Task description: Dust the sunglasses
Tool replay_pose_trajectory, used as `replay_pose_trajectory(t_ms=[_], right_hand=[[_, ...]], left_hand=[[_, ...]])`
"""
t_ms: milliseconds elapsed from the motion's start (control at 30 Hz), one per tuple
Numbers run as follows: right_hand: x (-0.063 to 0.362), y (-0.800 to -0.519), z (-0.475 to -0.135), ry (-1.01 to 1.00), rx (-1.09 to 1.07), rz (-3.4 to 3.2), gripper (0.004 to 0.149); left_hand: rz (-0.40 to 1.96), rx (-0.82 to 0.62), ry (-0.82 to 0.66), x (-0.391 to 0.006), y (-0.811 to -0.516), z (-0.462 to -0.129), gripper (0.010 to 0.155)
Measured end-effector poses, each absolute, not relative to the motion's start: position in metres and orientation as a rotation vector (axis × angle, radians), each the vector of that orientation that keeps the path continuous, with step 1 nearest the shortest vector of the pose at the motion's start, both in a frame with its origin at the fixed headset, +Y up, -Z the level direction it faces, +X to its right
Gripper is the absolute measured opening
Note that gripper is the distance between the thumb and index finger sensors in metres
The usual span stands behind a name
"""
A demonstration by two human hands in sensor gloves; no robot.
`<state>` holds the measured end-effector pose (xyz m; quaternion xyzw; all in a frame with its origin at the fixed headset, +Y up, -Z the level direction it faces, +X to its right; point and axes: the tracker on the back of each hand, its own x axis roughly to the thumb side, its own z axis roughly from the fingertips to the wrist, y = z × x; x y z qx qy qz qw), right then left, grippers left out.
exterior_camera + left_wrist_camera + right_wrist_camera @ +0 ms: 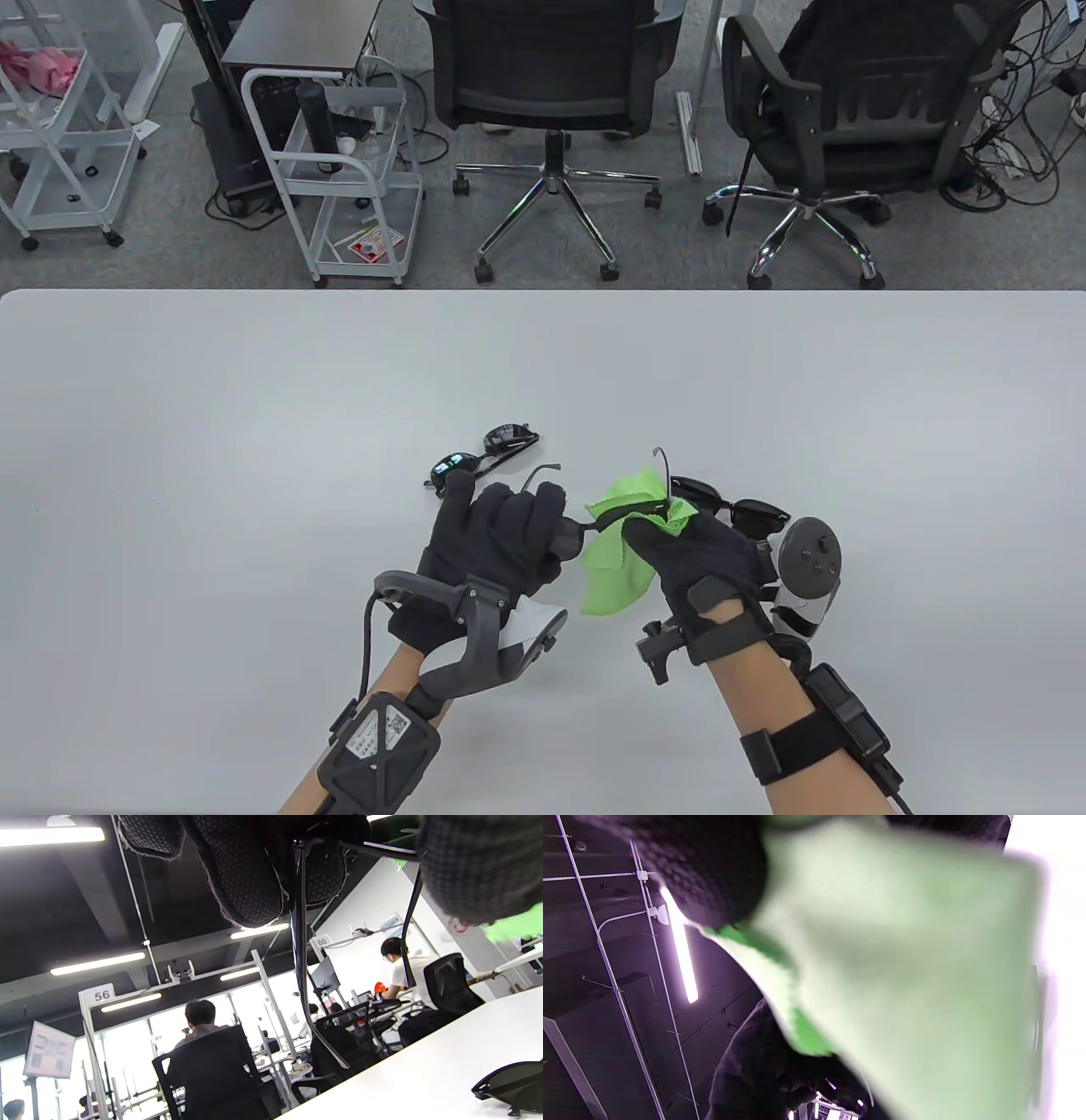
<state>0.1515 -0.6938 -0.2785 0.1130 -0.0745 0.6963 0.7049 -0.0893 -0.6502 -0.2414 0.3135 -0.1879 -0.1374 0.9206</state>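
The sunglasses (585,531) being cleaned are thin, dark-framed, held above the table (254,407) between both hands, temple arms sticking up. Left hand (501,535) has fingers curled around one end of the frame. Right hand (696,560) pinches a bright green cloth (615,560) over the other lens, which is hidden. Two more pairs lie on the table: one (484,458) just beyond the left hand, another (730,505) just beyond the right. Right wrist view is mostly blurry cloth (903,963).

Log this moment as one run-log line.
step: wiping | left hand: holds sunglasses | right hand: presses green cloth on them | two other pairs lie on table
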Motion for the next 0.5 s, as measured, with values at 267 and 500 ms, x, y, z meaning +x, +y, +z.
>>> replay_pose_trajectory(t_ms=[267,500], right_hand=[[0.1474,-0.7005,-0.2817,0.016,0.355,1.422,0.044],[0.1464,-0.6938,-0.2791,-0.11,0.268,1.532,0.04]], left_hand=[[-0.31,0.635,-0.4,-0.0933,-0.6496,-0.2393,0.092],[-0.303,0.631,-0.409,-0.0901,-0.6508,-0.2384,0.092]])
